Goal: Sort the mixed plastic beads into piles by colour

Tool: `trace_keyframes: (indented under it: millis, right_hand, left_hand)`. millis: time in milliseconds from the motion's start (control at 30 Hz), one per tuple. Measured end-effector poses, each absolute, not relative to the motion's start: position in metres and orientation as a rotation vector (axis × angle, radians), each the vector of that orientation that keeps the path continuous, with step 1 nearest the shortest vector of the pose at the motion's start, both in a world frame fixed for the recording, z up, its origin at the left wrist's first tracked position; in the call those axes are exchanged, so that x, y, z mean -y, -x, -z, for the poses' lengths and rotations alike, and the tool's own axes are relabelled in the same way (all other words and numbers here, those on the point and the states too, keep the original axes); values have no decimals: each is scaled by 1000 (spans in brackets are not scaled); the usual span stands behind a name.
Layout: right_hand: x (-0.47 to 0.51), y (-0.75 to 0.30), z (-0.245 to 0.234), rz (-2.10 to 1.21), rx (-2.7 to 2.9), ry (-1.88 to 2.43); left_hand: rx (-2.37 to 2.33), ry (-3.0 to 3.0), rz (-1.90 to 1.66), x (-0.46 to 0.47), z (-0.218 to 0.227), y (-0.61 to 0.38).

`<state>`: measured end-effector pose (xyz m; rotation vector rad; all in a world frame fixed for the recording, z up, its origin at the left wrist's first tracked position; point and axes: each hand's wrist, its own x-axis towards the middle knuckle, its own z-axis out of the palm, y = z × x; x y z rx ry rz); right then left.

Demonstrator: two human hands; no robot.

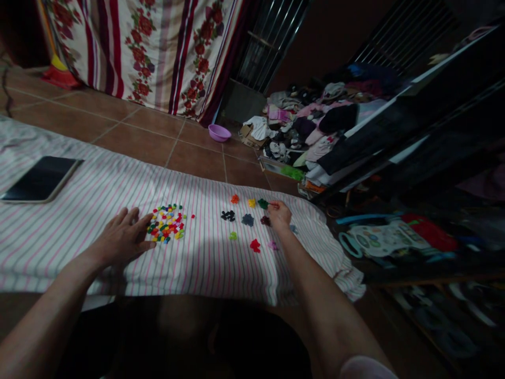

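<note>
On a pink-striped cloth (79,221) lies a mixed pile of small coloured beads (167,223). My left hand (123,237) rests flat beside that pile, fingers stretched out and touching its left edge. To the right, small one-colour heaps are laid out: orange (234,199), yellow (251,202), green (262,203), black (228,215), grey-blue (248,220), light green (233,236), red (255,245). My right hand (279,215) is closed in a pinch next to the green heap, with what looks like a small red piece at its fingertips.
A dark tablet (41,179) lies on the cloth at the far left. Beyond the cloth are a brown tiled floor, a purple bowl (219,132), a heap of clothes (311,126) and a floral curtain (158,52). Dark shelves and toys crowd the right.
</note>
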<state>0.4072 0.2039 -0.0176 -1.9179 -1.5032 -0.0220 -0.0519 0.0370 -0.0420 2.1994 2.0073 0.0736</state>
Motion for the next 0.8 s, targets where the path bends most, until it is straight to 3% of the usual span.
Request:
trace_keyframes:
  millis: [800]
  right_hand:
    - [-227, -412, 26, 45, 1485, 1993]
  left_hand:
    - [-2007, -2235, -67, -36, 40, 52]
